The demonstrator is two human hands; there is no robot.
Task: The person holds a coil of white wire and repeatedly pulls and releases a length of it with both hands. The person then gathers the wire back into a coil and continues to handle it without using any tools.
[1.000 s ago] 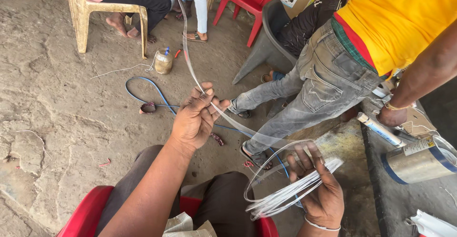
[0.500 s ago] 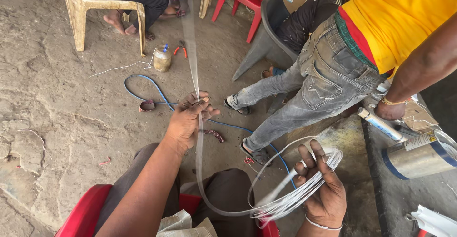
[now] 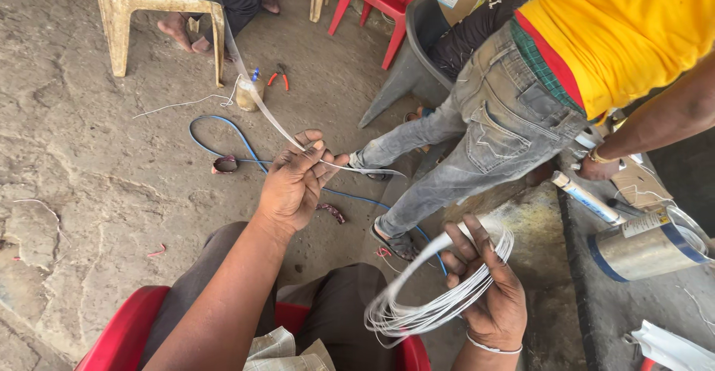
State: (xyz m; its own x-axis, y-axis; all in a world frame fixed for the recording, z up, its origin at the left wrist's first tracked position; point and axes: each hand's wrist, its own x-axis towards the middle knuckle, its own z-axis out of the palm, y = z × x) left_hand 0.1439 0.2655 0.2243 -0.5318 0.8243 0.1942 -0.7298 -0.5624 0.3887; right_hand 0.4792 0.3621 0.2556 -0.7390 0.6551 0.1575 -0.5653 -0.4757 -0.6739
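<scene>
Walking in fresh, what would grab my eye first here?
Probably the coil of pale wire held in the right hand at bottom centre, with one strand running up to the left hand, which pinches it. Next, the person in a yellow shirt standing at upper right.

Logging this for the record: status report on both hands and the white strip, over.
Left hand pinching white strip. Right hand gripping the wound coil. Standing person's leg close ahead, blue cable on floor.
</scene>
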